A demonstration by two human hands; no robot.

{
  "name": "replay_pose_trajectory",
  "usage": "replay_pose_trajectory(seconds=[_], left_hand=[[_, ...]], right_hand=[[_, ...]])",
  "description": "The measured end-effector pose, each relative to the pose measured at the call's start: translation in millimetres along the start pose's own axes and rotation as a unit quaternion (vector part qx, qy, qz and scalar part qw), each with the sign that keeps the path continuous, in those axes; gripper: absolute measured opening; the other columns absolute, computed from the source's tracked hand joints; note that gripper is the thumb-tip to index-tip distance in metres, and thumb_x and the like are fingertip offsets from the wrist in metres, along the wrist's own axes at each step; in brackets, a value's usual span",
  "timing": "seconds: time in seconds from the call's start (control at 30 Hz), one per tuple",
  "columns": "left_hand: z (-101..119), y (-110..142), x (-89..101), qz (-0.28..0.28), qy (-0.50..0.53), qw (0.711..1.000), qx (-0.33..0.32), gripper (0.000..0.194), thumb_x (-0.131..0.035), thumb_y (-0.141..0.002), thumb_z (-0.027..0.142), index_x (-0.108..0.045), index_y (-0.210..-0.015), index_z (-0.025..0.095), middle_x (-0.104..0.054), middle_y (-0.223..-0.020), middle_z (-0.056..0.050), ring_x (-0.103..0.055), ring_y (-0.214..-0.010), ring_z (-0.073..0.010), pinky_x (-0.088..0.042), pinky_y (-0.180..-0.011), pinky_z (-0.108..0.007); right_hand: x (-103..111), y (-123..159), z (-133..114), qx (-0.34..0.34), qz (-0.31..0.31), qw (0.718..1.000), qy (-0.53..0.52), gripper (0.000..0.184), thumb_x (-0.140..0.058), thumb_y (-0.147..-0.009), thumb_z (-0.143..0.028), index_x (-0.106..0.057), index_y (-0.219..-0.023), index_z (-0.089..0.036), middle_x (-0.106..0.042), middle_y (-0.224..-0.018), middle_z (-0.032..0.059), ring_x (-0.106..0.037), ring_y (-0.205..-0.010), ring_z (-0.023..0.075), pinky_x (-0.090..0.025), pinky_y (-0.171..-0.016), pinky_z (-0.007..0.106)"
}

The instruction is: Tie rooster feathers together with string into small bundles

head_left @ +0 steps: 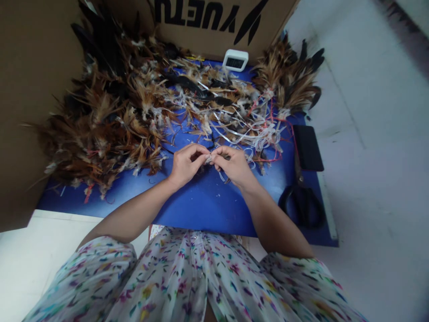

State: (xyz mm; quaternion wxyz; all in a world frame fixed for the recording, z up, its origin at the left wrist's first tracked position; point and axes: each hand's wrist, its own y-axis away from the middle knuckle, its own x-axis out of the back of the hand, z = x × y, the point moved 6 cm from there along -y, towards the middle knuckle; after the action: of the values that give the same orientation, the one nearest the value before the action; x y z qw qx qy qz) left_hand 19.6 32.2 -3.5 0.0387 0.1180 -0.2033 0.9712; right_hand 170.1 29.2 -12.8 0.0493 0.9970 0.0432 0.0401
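Observation:
Over the near half of a blue tabletop (201, 208), my two hands meet fingertip to fingertip. My left hand (186, 164) pinches a small feather (208, 159) by its pale, fluffy base between thumb and forefinger. On the same piece, my right hand (233, 166) is closed in a pinch from the other side; most of the feather is hidden by the fingers. Clear-white ribbon (250, 157) loops out beside my right hand. Just beyond the hands lie loose brown feathers (197, 120) and a tangle of white ribbon strips (264, 136).
Brown and black feathers are heaped at left (100, 134), with a feather bunch (290, 78) back right. Red string (286, 121) trails near a dark phone (307, 147) and black-handled scissors (301, 205). A white digital display (235, 60) stands before a cardboard box (201, 36).

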Motion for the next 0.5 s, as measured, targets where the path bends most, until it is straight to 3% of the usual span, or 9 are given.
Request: replay_pose_trajectory(seconds=[0.5], left_hand=[[-2.0, 0.9, 0.8, 0.006, -0.012, 1.000, 0.000, 0.006, -0.070, -0.084, 0.024, -0.072, -0.080, 0.019, -0.073, -0.081, -0.002, -0.066, -0.072, -0.0120, -0.051, -0.069, -0.025]], right_hand=[[-2.7, -1.2, 4.3, -0.022, -0.004, 0.999, -0.036, 0.015, -0.071, -0.070, -0.032, -0.064, -0.071, -0.020, -0.063, -0.059, -0.0034, -0.050, -0.045, 0.0066, -0.043, -0.046, 0.022]])
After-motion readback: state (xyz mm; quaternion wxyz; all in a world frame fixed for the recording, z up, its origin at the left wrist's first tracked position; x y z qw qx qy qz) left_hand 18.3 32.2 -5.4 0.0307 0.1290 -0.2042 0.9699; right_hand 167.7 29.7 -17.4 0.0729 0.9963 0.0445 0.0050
